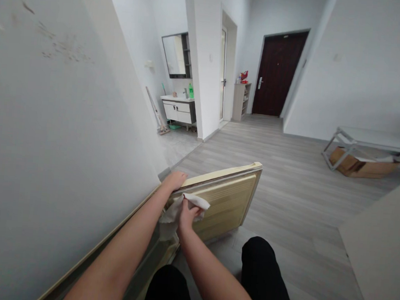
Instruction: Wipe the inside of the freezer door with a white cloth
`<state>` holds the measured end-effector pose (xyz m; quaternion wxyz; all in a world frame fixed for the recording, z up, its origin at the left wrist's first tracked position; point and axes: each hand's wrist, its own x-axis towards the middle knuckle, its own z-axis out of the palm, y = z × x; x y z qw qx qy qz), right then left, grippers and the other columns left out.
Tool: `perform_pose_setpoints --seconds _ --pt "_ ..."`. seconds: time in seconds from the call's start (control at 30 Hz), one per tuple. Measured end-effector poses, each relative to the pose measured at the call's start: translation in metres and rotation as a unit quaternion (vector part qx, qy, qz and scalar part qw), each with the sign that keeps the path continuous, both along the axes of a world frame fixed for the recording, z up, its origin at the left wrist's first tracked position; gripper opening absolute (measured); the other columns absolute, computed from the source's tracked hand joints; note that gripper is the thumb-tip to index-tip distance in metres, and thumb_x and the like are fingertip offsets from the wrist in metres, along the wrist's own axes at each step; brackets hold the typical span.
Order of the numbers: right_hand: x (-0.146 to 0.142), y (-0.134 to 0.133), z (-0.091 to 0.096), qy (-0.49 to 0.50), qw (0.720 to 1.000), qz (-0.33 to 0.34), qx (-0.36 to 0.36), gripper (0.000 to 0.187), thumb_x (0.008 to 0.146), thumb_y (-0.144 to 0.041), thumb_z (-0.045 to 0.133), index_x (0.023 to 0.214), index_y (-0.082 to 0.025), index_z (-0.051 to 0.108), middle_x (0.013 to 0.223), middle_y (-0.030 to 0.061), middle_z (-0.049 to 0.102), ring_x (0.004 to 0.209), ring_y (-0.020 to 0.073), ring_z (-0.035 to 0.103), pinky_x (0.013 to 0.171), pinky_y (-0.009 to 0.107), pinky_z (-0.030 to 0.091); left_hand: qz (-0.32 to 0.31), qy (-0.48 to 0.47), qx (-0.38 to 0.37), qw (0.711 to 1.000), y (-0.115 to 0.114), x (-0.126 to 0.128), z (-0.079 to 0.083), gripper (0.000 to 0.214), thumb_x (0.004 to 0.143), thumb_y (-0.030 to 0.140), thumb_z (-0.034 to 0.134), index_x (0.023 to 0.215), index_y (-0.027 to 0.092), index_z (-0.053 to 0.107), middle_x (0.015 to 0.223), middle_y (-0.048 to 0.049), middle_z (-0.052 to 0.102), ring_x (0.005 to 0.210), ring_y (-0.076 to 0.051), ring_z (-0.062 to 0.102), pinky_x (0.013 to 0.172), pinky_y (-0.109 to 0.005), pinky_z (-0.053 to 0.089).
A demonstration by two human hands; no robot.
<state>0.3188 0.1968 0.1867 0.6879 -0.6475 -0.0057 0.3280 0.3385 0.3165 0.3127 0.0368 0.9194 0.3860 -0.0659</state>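
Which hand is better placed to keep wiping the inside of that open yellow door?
The right hand, probably: it grips the white cloth against the inner face of the pale yellow door. The left hand rests on the door's top edge, steadying it.
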Motion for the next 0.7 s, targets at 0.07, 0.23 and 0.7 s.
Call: perform_pose_setpoints --seconds 0.07,0.23,0.7 --pt "0.007 -0.001 0.001 0.006 1.000 -0.009 -0.012 0.133 0.069 -0.078 0.062 0.166 -0.006 0.006 0.174 0.0191 -0.002 0.163 0.0285 -0.003 0.131 0.048 0.013 -0.006 0.003 0.001 1.000 0.000 0.000 0.000 0.047 0.109 0.030 0.027 0.117 0.013 0.071 0.131 -0.0160 0.069 0.123 -0.024 0.065 0.107 -0.041 0.049" --pt "0.059 -0.015 0.008 -0.013 0.998 -0.052 -0.027 0.123 0.076 -0.069 0.061 0.165 -0.003 0.009 0.173 0.0217 0.002 0.163 0.0290 0.000 0.131 0.046 0.013 -0.012 0.003 0.001 1.000 -0.001 0.000 0.003 0.048 0.109 0.029 0.027 0.119 0.012 0.070 0.133 -0.0167 0.068 0.123 -0.024 0.064 0.107 -0.043 0.049" --pt "0.187 -0.035 0.003 -0.151 0.973 -0.169 -0.051 0.104 0.082 -0.062 0.058 0.160 -0.003 0.027 0.168 0.0276 0.021 0.159 0.0330 0.020 0.128 0.049 0.022 0.010 -0.013 0.003 1.000 -0.003 -0.001 0.003 0.050 0.108 0.032 0.026 0.122 0.012 0.070 0.136 -0.0176 0.067 0.123 -0.025 0.065 0.105 -0.042 0.050"
